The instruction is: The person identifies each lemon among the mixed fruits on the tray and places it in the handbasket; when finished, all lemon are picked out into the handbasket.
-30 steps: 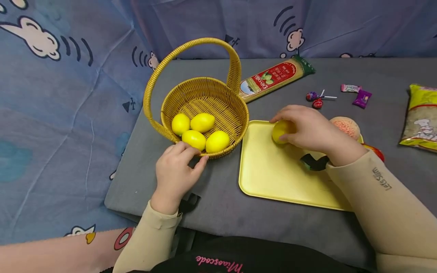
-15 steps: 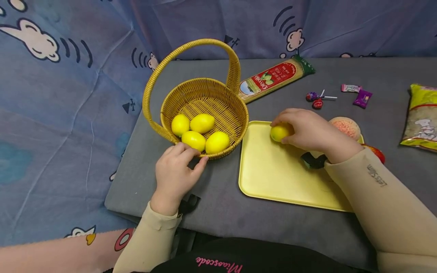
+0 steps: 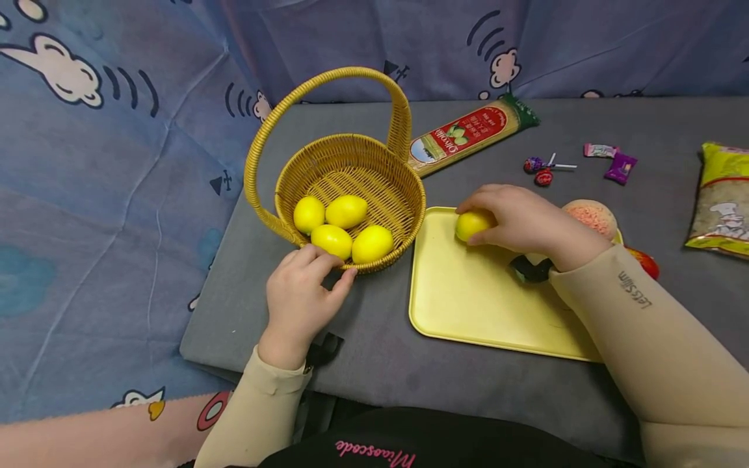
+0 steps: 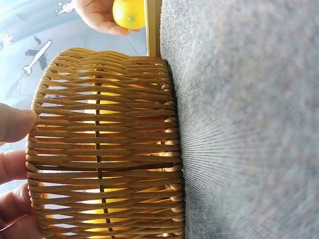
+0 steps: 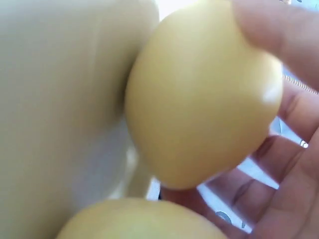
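My left hand (image 3: 301,302) holds the near rim of a woven yellow basket (image 3: 383,181), fingers over the edge and thumb on the outside. Several lemons (image 3: 346,211) lie in the near half of the basket, which has a tall arched handle. To its right, my right hand (image 3: 521,214) grips another lemon (image 3: 471,226) between thumb and fingers, close over the upper left of a pale yellow tray (image 3: 462,299). In the right wrist view, the gripped lemon (image 5: 199,104) fills the middle, and a second yellow rounded fruit (image 5: 139,221) shows below it.
Behind the basket lies a pasta packet (image 3: 468,138). Lollipops (image 3: 543,177) and small wrapped sweets (image 3: 620,169) lie beyond the tray. A peach-like ball (image 3: 592,220) and a red item (image 3: 645,261) are partly behind the right arm. A yellow bag (image 3: 725,201) stands far right.
My right hand has moved slightly left with the lemon, towards the tray's left edge, and more of the lemon shows. The left hand and the basket have stayed put.
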Available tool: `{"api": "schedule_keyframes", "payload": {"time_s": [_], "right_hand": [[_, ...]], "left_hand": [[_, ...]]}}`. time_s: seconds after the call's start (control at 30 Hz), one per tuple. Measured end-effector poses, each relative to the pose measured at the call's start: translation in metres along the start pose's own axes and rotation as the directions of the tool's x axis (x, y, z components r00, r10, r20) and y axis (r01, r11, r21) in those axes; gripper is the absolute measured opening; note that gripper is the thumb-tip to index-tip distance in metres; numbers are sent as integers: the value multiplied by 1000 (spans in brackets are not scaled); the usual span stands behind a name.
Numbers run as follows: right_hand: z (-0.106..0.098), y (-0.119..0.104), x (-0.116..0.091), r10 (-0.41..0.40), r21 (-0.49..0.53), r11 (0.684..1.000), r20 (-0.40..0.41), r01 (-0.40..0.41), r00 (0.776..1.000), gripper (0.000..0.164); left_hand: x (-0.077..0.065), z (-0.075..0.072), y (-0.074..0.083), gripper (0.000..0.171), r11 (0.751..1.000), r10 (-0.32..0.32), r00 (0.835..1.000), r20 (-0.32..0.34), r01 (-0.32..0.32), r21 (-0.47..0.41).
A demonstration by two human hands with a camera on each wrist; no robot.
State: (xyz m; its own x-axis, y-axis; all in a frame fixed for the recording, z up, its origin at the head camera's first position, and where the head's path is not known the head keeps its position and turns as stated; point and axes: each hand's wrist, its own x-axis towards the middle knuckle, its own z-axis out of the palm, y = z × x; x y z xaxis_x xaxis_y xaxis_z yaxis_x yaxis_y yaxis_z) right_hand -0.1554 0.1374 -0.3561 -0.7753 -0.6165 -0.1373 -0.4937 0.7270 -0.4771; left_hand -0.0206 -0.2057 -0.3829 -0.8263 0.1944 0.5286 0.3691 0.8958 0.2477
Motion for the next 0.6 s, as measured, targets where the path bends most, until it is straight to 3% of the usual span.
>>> {"api": "schedule_keyframes", "payload": {"time_s": [0.13, 0.27, 0.6], "right_hand": [[-1, -1, 0, -2, 48, 999, -21, 3, 1000, 47], [-5, -6, -1, -18, 127, 991, -106, 32, 994, 49], [-19, -33, 8, -42, 311, 941, -284, 133, 958, 51]], "left_hand": [[0, 0, 0, 19, 1000, -1, 1000, 1, 1, -1], [0, 0, 0, 19, 1000, -3, 1000, 4, 3, -2], [1, 0, 0, 19, 1000, -3, 1000, 4, 3, 3]]}}
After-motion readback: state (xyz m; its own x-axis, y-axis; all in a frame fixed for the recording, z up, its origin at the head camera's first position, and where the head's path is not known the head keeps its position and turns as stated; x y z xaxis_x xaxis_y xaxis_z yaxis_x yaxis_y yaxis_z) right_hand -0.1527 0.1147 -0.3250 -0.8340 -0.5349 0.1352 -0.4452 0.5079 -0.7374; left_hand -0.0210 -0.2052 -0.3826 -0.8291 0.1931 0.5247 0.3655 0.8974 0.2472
